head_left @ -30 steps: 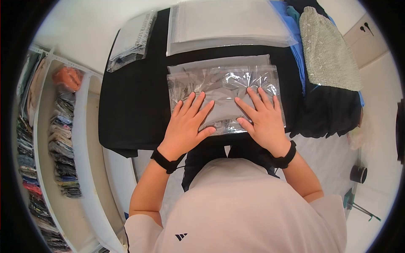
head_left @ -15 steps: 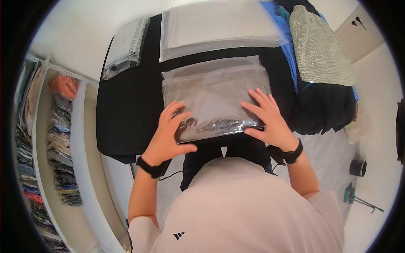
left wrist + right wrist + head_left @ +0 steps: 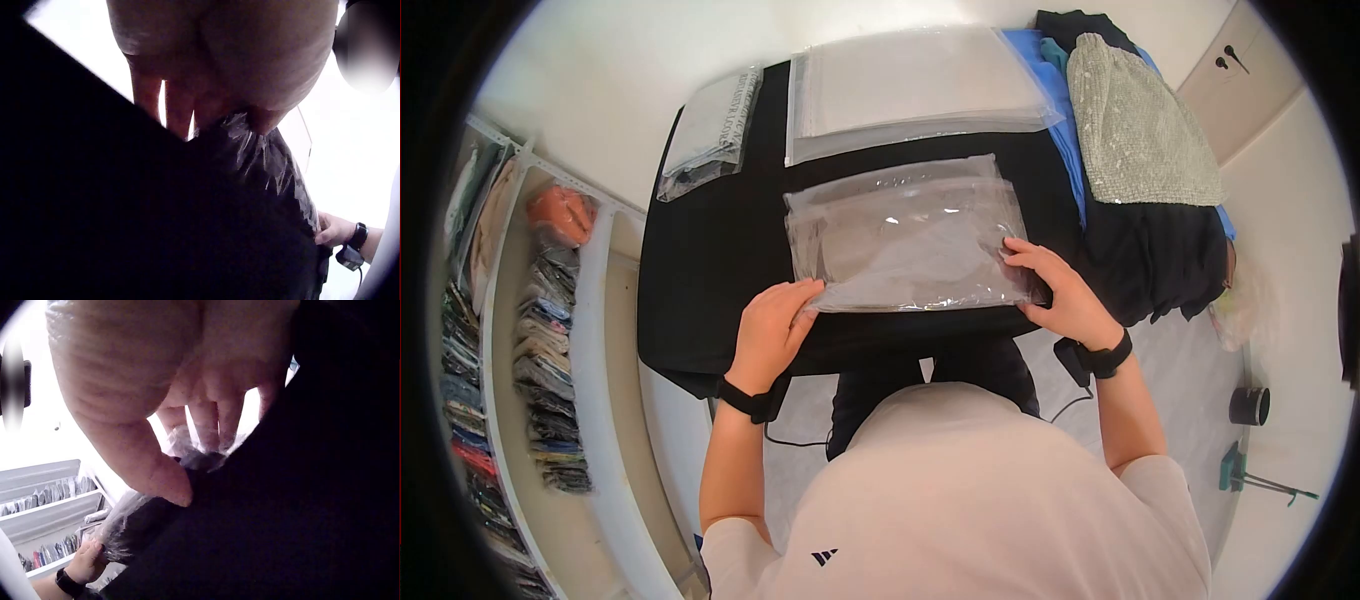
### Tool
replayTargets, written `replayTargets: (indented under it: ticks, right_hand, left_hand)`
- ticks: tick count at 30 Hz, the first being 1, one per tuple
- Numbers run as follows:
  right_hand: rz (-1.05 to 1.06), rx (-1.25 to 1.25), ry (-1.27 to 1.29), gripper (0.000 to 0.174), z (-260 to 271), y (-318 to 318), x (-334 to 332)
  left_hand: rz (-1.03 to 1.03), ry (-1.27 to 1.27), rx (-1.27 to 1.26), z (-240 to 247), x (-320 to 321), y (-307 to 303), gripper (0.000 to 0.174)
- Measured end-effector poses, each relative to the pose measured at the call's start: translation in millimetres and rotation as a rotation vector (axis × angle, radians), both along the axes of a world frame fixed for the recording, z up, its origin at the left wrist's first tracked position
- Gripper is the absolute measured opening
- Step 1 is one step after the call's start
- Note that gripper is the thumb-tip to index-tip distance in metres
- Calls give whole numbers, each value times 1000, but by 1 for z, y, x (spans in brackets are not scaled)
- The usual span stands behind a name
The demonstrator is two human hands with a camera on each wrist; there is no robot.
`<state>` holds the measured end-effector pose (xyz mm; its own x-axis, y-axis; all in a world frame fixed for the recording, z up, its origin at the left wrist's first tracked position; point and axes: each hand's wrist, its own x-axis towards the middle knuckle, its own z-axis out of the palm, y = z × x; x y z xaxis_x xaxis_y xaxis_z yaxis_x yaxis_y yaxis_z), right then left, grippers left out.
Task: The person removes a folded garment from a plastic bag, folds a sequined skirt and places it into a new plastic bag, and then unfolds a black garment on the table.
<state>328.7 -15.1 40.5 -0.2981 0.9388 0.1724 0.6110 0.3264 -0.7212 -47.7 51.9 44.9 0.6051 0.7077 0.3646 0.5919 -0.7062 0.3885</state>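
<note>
Hands at opposite ends, you hold a clear bag (image 3: 910,235) at the near side of a black-covered table (image 3: 710,260). Your left hand (image 3: 770,335) pinches the corner at 7 o'clock, thumb below the fingers, plastic creasing at the grip. Your right hand (image 3: 1075,295) grips the corner at 4 o'clock, fingers spread over the top, thumb at the near edge. Another clear layer peeks past the bag's far edge; whether it is part of the same bag, you cannot tell from here.

Around the bag, clear sheets (image 3: 920,80) lie at 12 o'clock, a printed packet (image 3: 710,130) at 10, a sequined cloth (image 3: 1140,130) at 2 over blue cloth (image 3: 1070,165), and black cloth (image 3: 1155,255) at 3. Shelves (image 3: 605,470) of packed goods stand at 8 to 9, an orange bundle (image 3: 562,215) among them.

Handling the bag well likely calls for matched grips: keep both corners level and draw them gently apart, so the near edge runs straight from 7 to 4. Slick film probably slides under a light pinch, so catch every layer between thumb and fingers. A hard pull on one side could skew the contents or stretch the plastic; flat fingers, smoothing from the middle outward, should ease trapped air and wrinkles.
</note>
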Motion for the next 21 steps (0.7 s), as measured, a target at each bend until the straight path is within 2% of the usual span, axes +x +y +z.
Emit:
replayTargets:
  ticks: [2, 4, 6, 8, 10, 12, 13, 14, 15, 16, 17, 19, 21]
  right_hand:
    - [44, -21, 11, 67, 6, 3, 1]
    - [89, -51, 21, 68, 16, 1, -2]
    - [69, -64, 87, 58, 27, 0, -11]
    - [78, -22, 68, 57, 24, 6, -15]
    - [88, 19, 50, 57, 17, 14, -17]
    - [59, 187, 107, 45, 11, 27, -15]
    - [35, 273, 177, 27, 26, 31, -21]
    - [-27, 85, 348, 20, 40, 33, -26]
    - [-89, -110, 515, 16, 53, 35, -29]
    - [-84, -80, 416, 24, 65, 42, -25]
    - [-60, 14, 510, 28, 76, 49, -32]
    - [-91, -211, 622, 32, 97, 64, -39]
    - [-95, -276, 674, 32, 81, 97, -35]
  left_hand:
    - [80, -38, -70, 11, 0, -1, 15]
    - [93, -112, -49, 15, -1, -2, 14]
    - [106, -183, -26, 21, -3, -4, 17]
    - [145, -251, -159, 30, -7, -6, 22]
    - [165, -292, -152, 35, -10, -6, 24]
    - [214, -385, -172, 45, -11, -4, 28]
    - [248, -437, -192, 55, -10, -2, 30]
    - [295, -498, -365, 62, -17, 6, 33]
    - [309, -681, -547, 75, -11, 8, 31]
    - [271, -733, -627, 89, -11, 13, 30]
    - [232, -784, -705, 98, -13, 22, 29]
    - [227, -942, -895, 104, -21, 45, 29]
    - [255, -1006, -950, 105, -17, 61, 29]
